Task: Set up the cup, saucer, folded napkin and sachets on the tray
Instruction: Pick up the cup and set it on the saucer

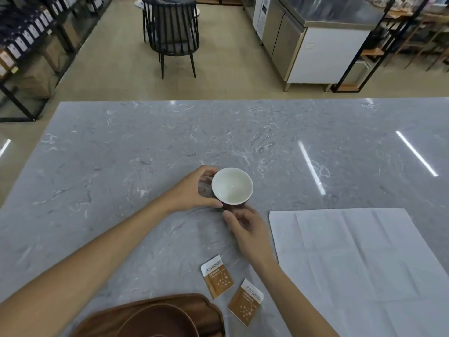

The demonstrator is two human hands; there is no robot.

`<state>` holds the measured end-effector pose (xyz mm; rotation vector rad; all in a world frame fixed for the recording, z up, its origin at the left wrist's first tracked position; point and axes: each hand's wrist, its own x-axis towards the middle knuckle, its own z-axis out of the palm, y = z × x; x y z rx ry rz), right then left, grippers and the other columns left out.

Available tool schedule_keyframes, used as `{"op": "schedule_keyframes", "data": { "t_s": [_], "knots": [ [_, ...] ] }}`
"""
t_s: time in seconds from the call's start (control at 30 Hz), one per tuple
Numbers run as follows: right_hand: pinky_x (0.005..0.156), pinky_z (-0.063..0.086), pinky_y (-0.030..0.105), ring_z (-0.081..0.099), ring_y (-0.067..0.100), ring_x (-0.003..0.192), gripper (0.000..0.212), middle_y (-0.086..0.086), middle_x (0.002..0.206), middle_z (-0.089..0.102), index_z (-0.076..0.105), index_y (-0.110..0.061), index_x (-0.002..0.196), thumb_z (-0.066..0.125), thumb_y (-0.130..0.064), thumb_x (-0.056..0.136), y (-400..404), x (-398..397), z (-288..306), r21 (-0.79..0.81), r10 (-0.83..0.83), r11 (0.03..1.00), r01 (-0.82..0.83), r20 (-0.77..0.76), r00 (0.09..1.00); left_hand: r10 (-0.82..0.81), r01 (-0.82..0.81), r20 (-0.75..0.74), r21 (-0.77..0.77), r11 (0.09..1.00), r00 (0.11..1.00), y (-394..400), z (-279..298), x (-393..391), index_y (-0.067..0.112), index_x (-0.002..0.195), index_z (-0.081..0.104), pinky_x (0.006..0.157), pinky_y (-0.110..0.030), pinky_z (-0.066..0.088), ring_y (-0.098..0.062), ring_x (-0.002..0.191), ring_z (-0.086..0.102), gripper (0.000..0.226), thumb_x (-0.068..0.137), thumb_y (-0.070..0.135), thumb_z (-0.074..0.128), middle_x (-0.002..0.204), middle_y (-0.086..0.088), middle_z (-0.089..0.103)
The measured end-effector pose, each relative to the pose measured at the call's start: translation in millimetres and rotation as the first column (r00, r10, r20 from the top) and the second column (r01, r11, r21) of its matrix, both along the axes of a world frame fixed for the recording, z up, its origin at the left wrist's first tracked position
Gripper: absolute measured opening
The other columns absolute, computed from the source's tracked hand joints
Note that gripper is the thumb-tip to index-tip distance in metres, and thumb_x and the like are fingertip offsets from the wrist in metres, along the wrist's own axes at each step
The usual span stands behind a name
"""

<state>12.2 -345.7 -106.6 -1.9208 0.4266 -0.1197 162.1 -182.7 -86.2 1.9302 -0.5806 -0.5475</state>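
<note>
A small cup [232, 186], white inside and dark outside, stands on the grey marble table. My left hand [194, 190] curls around its left side, fingers touching the rim and base. My right hand [245, 227] touches the cup's near side from below. Two brown and white sachets [217, 276] [246, 301] lie flat near the front. A brown saucer [155, 319] rests on the wooden tray [209, 310] at the bottom edge. A white napkin [359, 261] lies spread open and creased at the right.
The table's far edge [218, 101] runs across the middle of the view. Beyond it stand a dark chair [173, 32], a steel counter unit [311, 49] and shelves [26, 45] at the left.
</note>
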Motion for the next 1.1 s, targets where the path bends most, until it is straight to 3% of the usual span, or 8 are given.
{"op": "schedule_keyframes", "data": {
  "t_s": [0.13, 0.27, 0.47, 0.63, 0.7, 0.9, 0.97, 1.1],
  "knots": [
    [0.086, 0.047, 0.009, 0.061, -0.010, 0.099, 0.015, 0.000, 0.113, 0.069, 0.077, -0.019, 0.086, 0.076, -0.034, 0.088, -4.1, -2.5, 1.6, -0.042, 0.036, 0.998, -0.037, -0.012, 0.999, -0.086, 0.081, 0.049, 0.094, 0.992, 0.995, -2.9, 6.1, 5.6, 0.025, 0.148, 0.041, 0.101, -0.028, 0.051, -0.008, 0.122, 0.054, 0.098, 0.065, 0.016, 0.094, 0.141, 0.004, 0.047],
    [0.084, 0.054, 0.028, 0.067, 0.007, 0.092, 0.018, -0.003, 0.096, 0.074, 0.076, -0.020, 0.092, 0.071, -0.037, 0.091, -7.0, -3.8, 3.3, -0.036, 0.056, 0.998, -0.058, -0.061, 0.997, -0.123, 0.126, -0.043, 0.077, 0.989, 0.991, -7.7, 11.8, 9.4, 0.020, 0.145, 0.043, 0.106, -0.034, 0.050, -0.010, 0.132, 0.052, 0.101, 0.060, 0.007, 0.095, 0.144, 0.002, 0.051],
    [0.068, 0.040, 0.012, 0.061, 0.007, 0.078, 0.015, -0.008, 0.080, 0.067, 0.067, -0.025, 0.078, 0.073, -0.029, 0.091, -11.4, -12.0, 9.9, -0.102, 0.118, 0.987, -0.122, -0.044, 0.992, -0.079, 0.081, -0.044, 0.044, 0.996, 0.996, -3.7, 6.8, -3.4, 0.017, 0.140, 0.048, 0.111, -0.033, 0.046, -0.008, 0.129, 0.055, 0.099, 0.055, 0.005, 0.097, 0.140, 0.004, 0.058],
    [0.076, 0.049, 0.015, 0.066, 0.011, 0.092, 0.017, 0.000, 0.097, 0.072, 0.075, -0.016, 0.093, 0.072, -0.033, 0.092, -8.6, -26.1, 20.0, -0.100, 0.163, 0.981, -0.165, -0.032, 0.986, 0.011, -0.011, -0.015, -0.011, 1.000, 1.000, 16.0, 14.7, -27.6, 0.028, 0.135, 0.053, 0.106, -0.032, 0.049, -0.003, 0.127, 0.056, 0.097, 0.051, 0.018, 0.100, 0.135, 0.012, 0.061],
    [0.076, 0.048, 0.009, 0.065, 0.008, 0.091, 0.016, -0.004, 0.096, 0.071, 0.075, -0.016, 0.094, 0.072, -0.031, 0.092, -3.8, -35.7, 27.2, -0.102, 0.186, 0.977, -0.187, -0.019, 0.982, 0.030, -0.030, -0.004, -0.023, 0.999, 1.000, 25.8, 22.1, -40.4, 0.030, 0.135, 0.053, 0.104, -0.029, 0.051, 0.000, 0.126, 0.056, 0.098, 0.050, 0.024, 0.100, 0.135, 0.015, 0.061],
    [0.073, 0.044, 0.000, 0.061, -0.011, 0.088, 0.007, -0.020, 0.088, 0.064, 0.069, -0.035, 0.084, 0.073, -0.035, 0.090, 15.6, -74.3, 50.0, -0.150, 0.258, 0.956, -0.252, 0.017, 0.966, 0.093, -0.092, 0.044, -0.031, 0.995, 0.995, 58.1, 44.2, -90.8, 0.037, 0.132, 0.052, 0.097, -0.021, 0.054, 0.001, 0.124, 0.057, 0.094, 0.051, 0.031, 0.100, 0.134, 0.016, 0.059],
    [0.072, 0.046, 0.004, 0.062, -0.009, 0.089, 0.012, -0.019, 0.087, 0.065, 0.067, -0.040, 0.080, 0.074, -0.036, 0.089, 24.5, -89.7, 55.8, -0.144, 0.279, 0.952, -0.270, 0.043, 0.959, 0.105, -0.103, 0.055, -0.027, 0.994, 0.993, 71.0, 49.6, -109.1, 0.038, 0.132, 0.052, 0.098, -0.023, 0.053, -0.001, 0.124, 0.058, 0.095, 0.051, 0.034, 0.100, 0.135, 0.014, 0.059],
    [0.072, 0.054, 0.023, 0.069, 0.010, 0.079, 0.018, -0.003, 0.081, 0.073, 0.076, -0.019, 0.081, 0.075, -0.035, 0.088, 46.5, -119.6, 63.0, -0.101, 0.308, 0.949, -0.299, 0.088, 0.947, 0.111, -0.111, 0.079, -0.012, 0.994, 0.991, 97.7, 61.9, -143.8, 0.042, 0.130, 0.052, 0.094, -0.020, 0.054, 0.003, 0.121, 0.057, 0.095, 0.048, 0.041, 0.099, 0.132, 0.018, 0.059]
  ]
}}
